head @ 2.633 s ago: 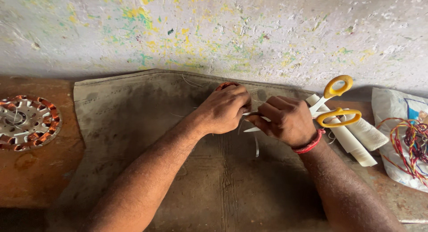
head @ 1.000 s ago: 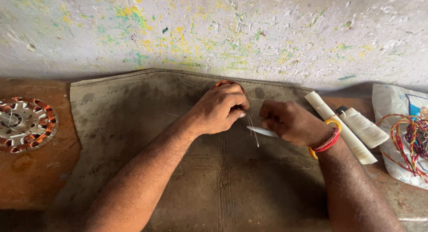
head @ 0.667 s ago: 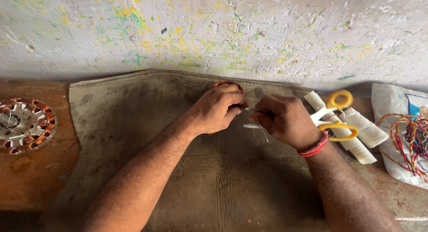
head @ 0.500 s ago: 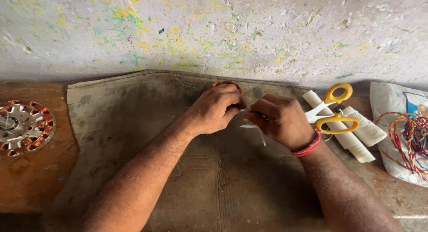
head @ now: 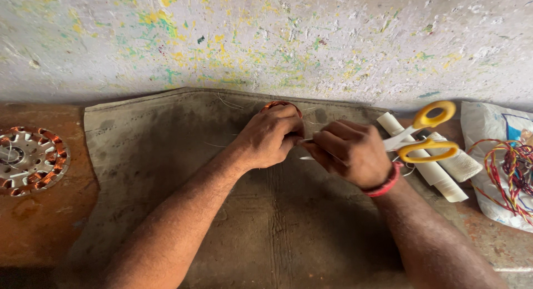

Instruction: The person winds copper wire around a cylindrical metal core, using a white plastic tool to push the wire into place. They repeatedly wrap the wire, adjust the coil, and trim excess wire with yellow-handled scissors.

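Head view: left hand (head: 270, 137) closes over a copper coil (head: 279, 104) on the brown mat (head: 166, 156). Right hand (head: 351, 150) touches it, gripping a thin white strip (head: 307, 140); grip detail unclear. Yellow scissors (head: 425, 138) lie on white rolls (head: 444, 172). Wheel-shaped metal part (head: 28, 160) far left, colored wires (head: 508, 169) right.

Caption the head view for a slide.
Two hands, left hand and right hand, pinch a copper coil over grey cloth, yellow-handled scissors beside.

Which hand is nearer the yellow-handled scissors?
Right. The right hand lies just beside the yellow-handled scissors, whose handles sit by its wrist. The left hand is farther off, on the far side of the right hand, over a copper coil.
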